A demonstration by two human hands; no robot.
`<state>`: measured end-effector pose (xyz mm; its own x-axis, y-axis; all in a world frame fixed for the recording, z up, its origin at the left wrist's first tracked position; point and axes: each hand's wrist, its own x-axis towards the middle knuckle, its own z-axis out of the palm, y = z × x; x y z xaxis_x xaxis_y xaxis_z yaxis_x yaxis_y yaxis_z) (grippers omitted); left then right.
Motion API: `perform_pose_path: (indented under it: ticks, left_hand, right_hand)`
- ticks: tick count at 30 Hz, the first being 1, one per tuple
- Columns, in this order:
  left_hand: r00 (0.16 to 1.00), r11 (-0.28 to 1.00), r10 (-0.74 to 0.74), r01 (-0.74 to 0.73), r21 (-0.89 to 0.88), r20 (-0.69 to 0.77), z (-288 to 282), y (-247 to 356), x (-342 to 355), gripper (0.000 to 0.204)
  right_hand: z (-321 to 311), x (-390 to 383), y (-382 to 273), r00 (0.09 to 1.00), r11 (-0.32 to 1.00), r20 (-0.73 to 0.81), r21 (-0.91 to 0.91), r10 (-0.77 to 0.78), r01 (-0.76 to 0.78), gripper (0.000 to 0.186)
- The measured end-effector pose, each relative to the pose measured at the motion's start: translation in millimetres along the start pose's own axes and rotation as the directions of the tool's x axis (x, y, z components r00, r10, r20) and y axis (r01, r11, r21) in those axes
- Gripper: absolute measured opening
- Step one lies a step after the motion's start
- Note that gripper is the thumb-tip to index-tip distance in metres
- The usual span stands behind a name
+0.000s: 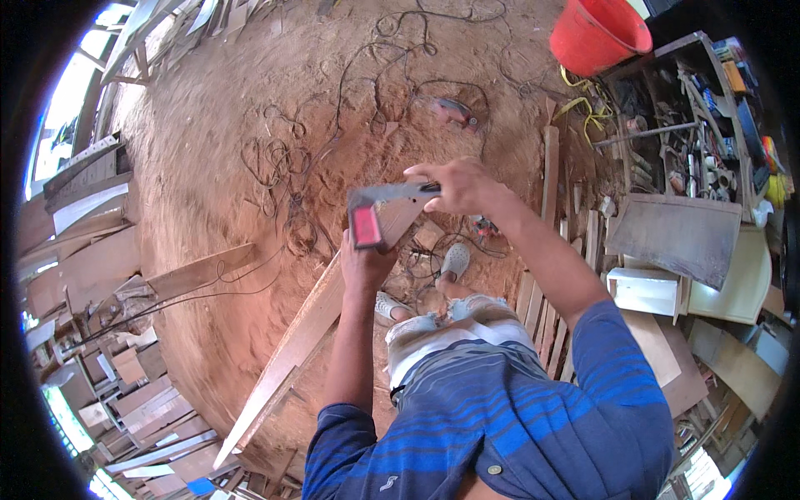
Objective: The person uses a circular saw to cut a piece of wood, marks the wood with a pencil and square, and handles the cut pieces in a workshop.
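My right hand [460,187] is closed at the far end of the grey metal blade of a square [383,191], with the index finger reaching out above it. The square's red and black handle [364,225] lies at the upper end of a long, pale wooden board [296,333], which slants down to the lower left. My left hand [364,271] grips that board just below the red handle, its fingers partly hidden behind the wood and handle. My shoes [454,263] show on the dirt floor beneath.
Tangled cables [287,167] and a red-grey power tool [454,112] lie on the dirt. A red bucket [596,37] and cluttered cabinet [675,125] stand at right, with loose planks [550,167] beside them. Wood offcuts [154,400] pile up at left.
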<state>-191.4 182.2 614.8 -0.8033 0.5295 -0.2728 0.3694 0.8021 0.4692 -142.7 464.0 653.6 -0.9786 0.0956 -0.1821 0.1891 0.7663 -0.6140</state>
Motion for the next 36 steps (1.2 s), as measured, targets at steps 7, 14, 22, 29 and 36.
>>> perform_pose_path:
  ticks: [7,14,22,29,36]
  left_hand:
    - [0.973,0.991,0.110,-0.093,0.093,-0.205,-3.5,-46.0,-45.6,0.069]
    - [0.991,0.998,-0.050,0.054,0.026,-0.125,-18.3,-80.5,-74.8,0.067]
    - [0.991,0.999,-0.039,0.043,0.023,-0.128,-19.0,-86.7,-72.5,0.059]
    - [0.987,0.998,-0.050,0.053,0.016,-0.152,-13.6,-89.4,-76.1,0.060]
    - [0.993,0.999,-0.039,0.043,0.029,-0.113,-17.3,-88.4,-75.1,0.064]
  right_hand:
    - [-15.8,48.2,-30.9,0.869,0.869,0.450,-0.323,-0.206,0.373,0.071]
    - [25.2,57.9,-31.7,0.800,0.697,0.487,-0.434,-0.351,0.570,0.022]
    - [30.3,58.6,-38.7,0.811,0.669,0.472,-0.481,-0.347,0.566,0.017]
    - [39.2,53.9,-36.1,0.836,0.678,0.436,-0.505,-0.334,0.534,0.019]
    - [41.3,54.7,-34.7,0.847,0.700,0.440,-0.503,-0.298,0.507,0.022]
